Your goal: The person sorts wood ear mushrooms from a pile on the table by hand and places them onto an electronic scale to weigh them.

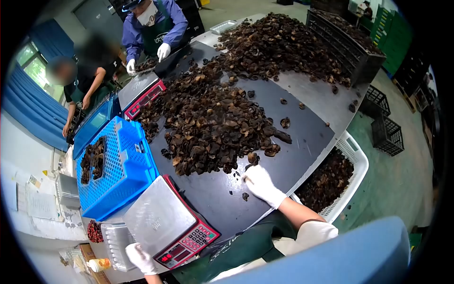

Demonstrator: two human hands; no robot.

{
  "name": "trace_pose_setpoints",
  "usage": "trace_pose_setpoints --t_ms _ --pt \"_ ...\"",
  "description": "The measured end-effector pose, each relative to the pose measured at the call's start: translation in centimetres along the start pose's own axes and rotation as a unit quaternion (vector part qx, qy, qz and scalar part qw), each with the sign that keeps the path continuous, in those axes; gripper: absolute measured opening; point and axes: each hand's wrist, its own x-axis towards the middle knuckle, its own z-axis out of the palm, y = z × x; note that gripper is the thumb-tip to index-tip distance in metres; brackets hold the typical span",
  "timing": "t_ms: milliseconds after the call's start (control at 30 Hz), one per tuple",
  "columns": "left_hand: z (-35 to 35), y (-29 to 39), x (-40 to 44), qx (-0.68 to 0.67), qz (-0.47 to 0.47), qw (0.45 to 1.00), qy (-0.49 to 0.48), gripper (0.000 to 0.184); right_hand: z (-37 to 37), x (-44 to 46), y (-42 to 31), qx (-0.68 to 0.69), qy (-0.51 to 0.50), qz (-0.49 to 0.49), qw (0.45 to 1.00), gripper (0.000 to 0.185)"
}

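My right hand [261,185], in a white glove, is over the dark tabletop at the near edge of a heap of dark brown wood-ear-like mushrooms [208,123]. Its fingers are curled together beside a few loose pieces, and whatever they may pinch is hidden. My left hand [140,258], also gloved, is closed between the red-rimmed digital scale [161,213] and a stack of clear plastic trays [116,246]. I cannot make out anything inside its fingers. The scale's metal plate is bare, and its red display is lit.
A blue crate [120,165] holding filled trays stands left. Across the table a gloved co-worker [156,33] handles mushrooms by a second scale [144,97]; another person [87,85] is farther left. A white basket [354,151] of mushrooms stands right, near black crates [387,135].
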Motion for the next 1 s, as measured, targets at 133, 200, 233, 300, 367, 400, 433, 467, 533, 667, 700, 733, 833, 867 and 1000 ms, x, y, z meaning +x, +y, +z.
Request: trace_pose_setpoints --t_ms 133,200,233,300,367,400,433,467,533,667,700,733,833,867,1000 --pt "1.7 5.6 -0.1 -0.068 0.039 0.994 -0.075 0.019 -1.5 2.4 1.6 -0.116 0.162 -0.075 0.977 0.030" --pt "2.4 7.0 -0.5 -0.081 0.037 0.992 -0.088 0.019 -1.4 2.8 2.2 -0.197 0.127 -0.105 0.966 0.039" --pt "2.0 7.3 -0.2 -0.075 0.033 0.993 -0.085 0.019 -0.9 2.8 2.2 -0.223 0.088 -0.127 0.962 0.042" --pt "2.0 7.7 -0.2 -0.074 0.028 0.993 -0.085 0.018 -0.6 3.3 3.3 -0.188 0.053 -0.144 0.970 0.040" --pt "2.2 8.2 -0.2 -0.076 0.021 0.994 -0.081 0.018 0.1 4.1 4.7 -0.178 -0.019 -0.110 0.978 0.035" --pt "2.2 8.5 -0.1 -0.081 0.019 0.993 -0.086 0.018 0.4 4.3 4.9 -0.110 0.047 -0.113 0.986 0.030" --pt "2.2 8.8 -0.1 -0.088 0.017 0.992 -0.090 0.017 0.0 4.6 3.0 -0.110 0.047 -0.116 0.986 0.030" --pt "2.3 9.0 -0.2 -0.082 0.009 0.993 -0.086 0.017 0.1 4.9 0.6 -0.008 0.057 -0.075 0.996 0.028" --pt "2.1 10.2 0.2 -0.069 0.006 0.995 -0.074 0.017 -0.8 5.3 -6.1 0.140 0.027 -0.051 0.988 0.027" --pt "2.6 10.3 0.8 -0.074 0.037 0.993 -0.080 0.020 3.0 5.8 -17.0 0.251 -0.059 -0.245 0.935 0.025" --pt "2.7 10.0 0.9 -0.091 0.052 0.989 -0.107 0.021 3.9 5.9 -19.2 0.275 -0.061 -0.302 0.911 0.023" --pt "2.8 10.3 1.0 -0.089 0.059 0.991 -0.083 0.022 5.0 6.0 -20.9 0.238 -0.117 -0.318 0.910 0.026" --pt "3.2 10.0 0.7 -0.097 0.044 0.992 -0.070 0.021 8.3 5.7 -22.9 0.199 -0.113 -0.411 0.882 0.049" --pt "3.3 9.8 0.5 -0.093 0.042 0.993 -0.064 0.020 8.8 5.5 -22.7 0.204 -0.094 -0.420 0.879 0.061" --pt "2.7 9.4 0.7 -0.098 0.020 0.993 -0.064 0.017 4.2 6.1 -20.5 0.253 -0.058 -0.325 0.909 0.044"
